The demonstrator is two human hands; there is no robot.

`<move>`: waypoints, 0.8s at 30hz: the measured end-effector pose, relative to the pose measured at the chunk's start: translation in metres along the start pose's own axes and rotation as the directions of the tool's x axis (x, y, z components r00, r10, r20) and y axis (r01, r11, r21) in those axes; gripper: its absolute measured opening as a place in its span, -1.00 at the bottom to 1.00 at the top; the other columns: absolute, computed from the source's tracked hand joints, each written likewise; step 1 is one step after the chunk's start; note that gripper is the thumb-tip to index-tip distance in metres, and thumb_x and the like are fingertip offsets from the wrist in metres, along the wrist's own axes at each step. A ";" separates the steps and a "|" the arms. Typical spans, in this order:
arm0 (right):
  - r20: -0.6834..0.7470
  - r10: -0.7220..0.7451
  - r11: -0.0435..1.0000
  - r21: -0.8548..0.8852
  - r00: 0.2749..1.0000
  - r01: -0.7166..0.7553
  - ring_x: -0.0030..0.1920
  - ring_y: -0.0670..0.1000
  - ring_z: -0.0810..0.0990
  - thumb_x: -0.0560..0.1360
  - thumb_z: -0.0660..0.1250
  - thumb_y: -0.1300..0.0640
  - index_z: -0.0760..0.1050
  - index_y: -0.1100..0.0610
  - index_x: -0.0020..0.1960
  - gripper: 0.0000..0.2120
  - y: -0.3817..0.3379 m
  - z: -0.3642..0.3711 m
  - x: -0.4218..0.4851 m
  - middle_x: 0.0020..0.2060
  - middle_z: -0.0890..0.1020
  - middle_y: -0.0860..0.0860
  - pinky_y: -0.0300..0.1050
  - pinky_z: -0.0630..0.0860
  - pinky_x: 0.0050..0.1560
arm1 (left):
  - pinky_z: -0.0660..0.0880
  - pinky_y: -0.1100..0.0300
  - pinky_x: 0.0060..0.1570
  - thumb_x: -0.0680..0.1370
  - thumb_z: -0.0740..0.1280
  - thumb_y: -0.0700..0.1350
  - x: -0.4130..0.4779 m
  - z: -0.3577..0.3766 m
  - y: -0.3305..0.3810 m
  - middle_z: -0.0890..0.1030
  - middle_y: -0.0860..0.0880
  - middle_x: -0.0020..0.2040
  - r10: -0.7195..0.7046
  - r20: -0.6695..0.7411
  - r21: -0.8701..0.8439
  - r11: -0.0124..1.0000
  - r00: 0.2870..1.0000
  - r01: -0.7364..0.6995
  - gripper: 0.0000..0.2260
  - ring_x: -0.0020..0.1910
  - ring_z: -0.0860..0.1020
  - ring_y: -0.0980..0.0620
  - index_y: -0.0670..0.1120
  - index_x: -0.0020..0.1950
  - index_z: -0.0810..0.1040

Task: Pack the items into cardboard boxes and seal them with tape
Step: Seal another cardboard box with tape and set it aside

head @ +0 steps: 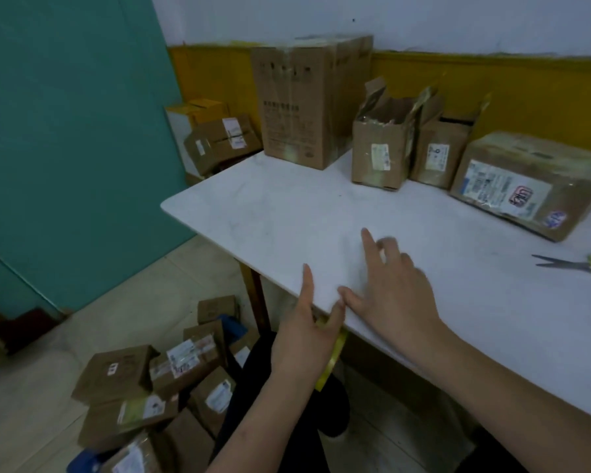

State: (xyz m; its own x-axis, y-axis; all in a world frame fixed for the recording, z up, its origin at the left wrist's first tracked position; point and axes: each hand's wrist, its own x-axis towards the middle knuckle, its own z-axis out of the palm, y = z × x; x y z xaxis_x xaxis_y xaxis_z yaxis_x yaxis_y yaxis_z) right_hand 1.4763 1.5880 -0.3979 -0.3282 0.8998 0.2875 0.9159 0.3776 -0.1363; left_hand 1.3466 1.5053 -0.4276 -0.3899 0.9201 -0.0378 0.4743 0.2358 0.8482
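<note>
White table (287, 206): left hand (307, 332) holds tape roll (333, 358); right hand (391, 288) spread.

Your white table (287, 206) carries a tall taped carton (304, 104) at its far left. To the carton's right stand two small open boxes (381, 148) side by side, then a labelled closed box (526, 186). Scissors (567, 262) lie at the right edge. On the pale floor (31, 387) by the table's left end sits a heap of small labelled parcels (144, 387).

Boxes (316, 104) along the back of the table (287, 213), scissors (560, 262) right, parcels (116, 373) on floor (31, 404) left
</note>
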 end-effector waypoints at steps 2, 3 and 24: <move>0.031 0.066 0.997 -0.049 0.997 -0.065 0.18 0.12 0.40 0.34 0.15 -0.55 -0.01 0.01 0.57 0.00 0.014 -0.003 0.009 0.28 0.27 0.04 0.02 0.40 0.09 | 0.36 0.21 -0.06 0.49 0.15 0.44 0.001 0.000 -0.002 0.30 -0.03 0.21 0.047 -0.181 0.340 0.940 0.982 0.018 -0.19 -0.01 0.36 0.13 0.32 0.56 -0.26; 0.062 0.090 0.995 -0.045 0.994 -0.088 0.21 0.13 0.37 0.32 0.11 -0.58 0.03 0.00 0.56 0.01 0.019 -0.003 0.012 0.30 0.25 0.04 0.04 0.37 0.14 | 0.31 0.08 0.01 0.46 0.12 0.48 0.003 0.001 0.000 0.25 -0.07 0.20 0.092 -0.251 0.461 0.886 0.964 0.035 -0.18 0.04 0.30 -0.01 0.29 0.57 -0.24; -0.434 0.255 0.955 0.255 0.864 -0.154 0.49 0.04 0.24 0.46 0.47 -0.03 0.56 0.05 0.29 -0.57 0.299 -0.057 0.093 0.35 0.50 -0.02 -0.03 0.23 0.46 | 0.35 -0.11 0.31 0.66 0.13 -0.04 0.170 0.200 0.223 0.42 -0.05 0.39 0.837 0.022 0.222 0.529 0.547 -0.819 -0.63 0.40 0.33 -0.07 0.02 0.45 0.46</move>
State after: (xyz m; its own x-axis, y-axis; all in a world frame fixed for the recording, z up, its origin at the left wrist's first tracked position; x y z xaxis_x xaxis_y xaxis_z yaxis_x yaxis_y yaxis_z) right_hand 1.7326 1.7724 -0.3576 0.0503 0.7786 0.6254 0.8660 0.2779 -0.4157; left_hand 1.5441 1.7766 -0.3509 0.2012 0.7073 0.6776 0.7457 -0.5592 0.3622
